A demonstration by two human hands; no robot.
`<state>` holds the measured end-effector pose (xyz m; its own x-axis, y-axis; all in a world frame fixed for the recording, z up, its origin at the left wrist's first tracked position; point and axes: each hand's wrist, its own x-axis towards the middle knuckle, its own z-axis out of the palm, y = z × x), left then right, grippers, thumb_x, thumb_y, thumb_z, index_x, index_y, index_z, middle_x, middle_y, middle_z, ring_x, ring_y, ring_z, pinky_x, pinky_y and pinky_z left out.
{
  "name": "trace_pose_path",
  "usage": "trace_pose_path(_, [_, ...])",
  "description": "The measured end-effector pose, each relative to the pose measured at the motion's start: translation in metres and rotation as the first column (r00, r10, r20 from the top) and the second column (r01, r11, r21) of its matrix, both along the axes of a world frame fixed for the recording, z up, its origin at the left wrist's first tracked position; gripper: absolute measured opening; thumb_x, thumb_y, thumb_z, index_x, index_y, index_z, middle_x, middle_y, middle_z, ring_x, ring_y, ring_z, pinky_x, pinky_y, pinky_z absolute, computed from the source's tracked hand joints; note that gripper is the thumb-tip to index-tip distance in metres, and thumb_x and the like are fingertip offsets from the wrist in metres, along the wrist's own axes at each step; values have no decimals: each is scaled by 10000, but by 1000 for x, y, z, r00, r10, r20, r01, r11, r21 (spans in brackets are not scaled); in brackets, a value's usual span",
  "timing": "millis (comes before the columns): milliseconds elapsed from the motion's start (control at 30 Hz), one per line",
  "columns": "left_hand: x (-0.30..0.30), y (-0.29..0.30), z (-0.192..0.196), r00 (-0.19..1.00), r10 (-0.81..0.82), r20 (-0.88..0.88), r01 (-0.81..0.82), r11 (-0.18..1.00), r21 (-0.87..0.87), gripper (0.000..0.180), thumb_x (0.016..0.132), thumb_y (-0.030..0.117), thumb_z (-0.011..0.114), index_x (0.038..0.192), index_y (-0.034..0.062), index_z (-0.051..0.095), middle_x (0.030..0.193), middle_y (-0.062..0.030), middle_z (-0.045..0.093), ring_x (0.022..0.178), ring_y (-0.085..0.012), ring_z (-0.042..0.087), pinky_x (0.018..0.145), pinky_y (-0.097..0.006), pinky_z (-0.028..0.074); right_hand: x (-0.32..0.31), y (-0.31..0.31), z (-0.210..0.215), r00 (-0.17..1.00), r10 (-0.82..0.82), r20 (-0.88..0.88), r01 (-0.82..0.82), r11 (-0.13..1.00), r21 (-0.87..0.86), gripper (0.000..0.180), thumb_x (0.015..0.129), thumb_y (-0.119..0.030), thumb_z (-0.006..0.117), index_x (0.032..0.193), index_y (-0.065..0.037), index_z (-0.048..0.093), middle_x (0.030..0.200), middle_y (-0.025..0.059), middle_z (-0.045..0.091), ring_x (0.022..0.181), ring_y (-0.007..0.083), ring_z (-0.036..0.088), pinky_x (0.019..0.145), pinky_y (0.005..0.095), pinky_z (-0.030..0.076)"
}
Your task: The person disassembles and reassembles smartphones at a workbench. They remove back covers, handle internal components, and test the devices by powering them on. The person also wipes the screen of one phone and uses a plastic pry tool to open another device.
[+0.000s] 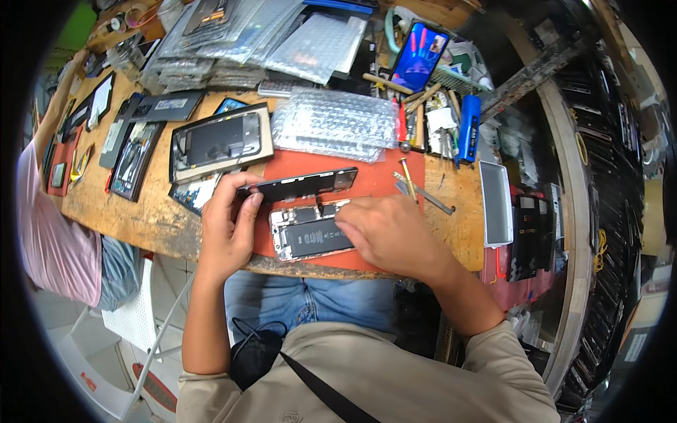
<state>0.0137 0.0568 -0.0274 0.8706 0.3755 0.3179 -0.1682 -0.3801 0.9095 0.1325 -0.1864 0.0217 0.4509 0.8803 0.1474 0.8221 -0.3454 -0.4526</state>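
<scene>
My left hand (pixel 229 225) grips the left end of a phone screen (pixel 303 185), thumb in front, and keeps it tilted up along its long side. Just below it an opened phone body (pixel 277 240) lies on the red mat (pixel 296 162), its black battery and inner parts showing. A short dark flex cable seems to run between screen and body. Over the body's right part is my right hand (pixel 391 229), its fingers curled and pressed together. That hand hides the body's right end, and whatever lies between its fingertips cannot be seen.
Right of the mat's middle lie a thin screwdriver (pixel 407 176) and metal tweezers (pixel 436 200). Bubble-wrapped packs (pixel 335 127) and a boxed screen (pixel 222 141) stand beyond. A lit phone (pixel 419 58) leans at the back, near a blue tool (pixel 469 128). Another person (pixel 70 225) sits at left.
</scene>
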Motion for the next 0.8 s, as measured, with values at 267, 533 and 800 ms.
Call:
trace_pose_path(267, [0,3,-2,1000,-6,-1,6,1000,31,164,1060,23,634,1222,6,653,948,-67,678,862,-131,648,781,-281,523,-2,-1,-11,998,-54,-14,55,987,152,75,926,-95,737,956,-26,732,807,140,725,749,357,721,660,461,539])
trace_pose_path(533, [1,4,-5,1000,-23,-8,23,997,74,182,1056,50,641,1232,2,651,962,-102,704,849,-175,677,777,-311,538,1,-3,-20,949,-134,-285,187,968,169,154,934,-75,766,1069,-22,713,684,82,613,595,252,603,587,400,448])
trace_pose_path(800, [-3,3,6,996,-25,-84,34,994,109,243,1051,50,640,1292,15,644,1013,-139,703,888,-222,693,808,-346,548,-13,-4,-34,931,-182,-317,269,929,256,216,920,-30,791,1122,-30,714,665,-31,523,579,61,452,548,274,353])
